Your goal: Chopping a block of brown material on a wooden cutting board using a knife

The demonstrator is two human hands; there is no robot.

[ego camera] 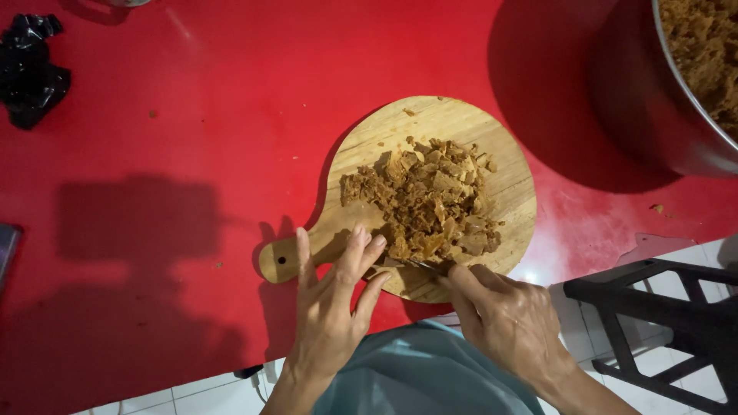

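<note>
A round wooden cutting board (507, 165) with a short handle lies on the red table (200, 154). A heap of chopped brown chunks (430, 201) covers its middle. My left hand (332, 303) rests at the board's near edge, fingers spread and touching the edge of the heap. My right hand (503, 315) grips a knife (419, 265), whose blade lies low against the near side of the heap, mostly hidden by my fingers.
A large metal pot (661, 115) filled with the same brown stuff stands at the far right. A crumpled black plastic bag (29, 69) lies at the far left. A black stool (661, 323) stands on the white tiled floor at lower right.
</note>
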